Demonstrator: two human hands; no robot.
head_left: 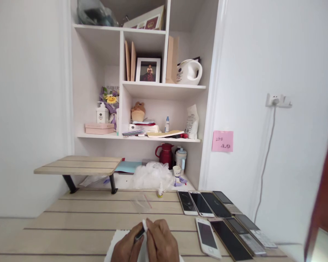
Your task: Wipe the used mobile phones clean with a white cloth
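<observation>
Nearest are the left hand [127, 246] and the right hand [162, 241], close together low in the view, fingers bent. Behind them rises the shelf unit [164, 86], the biggest thing here, with the planked desk [79, 220] in front of it. A low wooden stand [79, 165] occupies the desk's far left. Cloudy plastic [151, 176] lies heaped beyond the desk's far edge. White paper [113, 243] shows beneath the hands. Eight phones [231, 238] lie in two rows on the right, some with keypads. A clear bag [142, 202] lies flat ahead of the hands, and a little bottle [160, 190] stands just past it. Smallest are the things held: the left grip pinches a black piece [139, 236] between thumb and forefinger, while the right grip is closed on a white piece [144, 225] at its fingertips, above the paper. Whether the two pieces are joined I cannot tell.
</observation>
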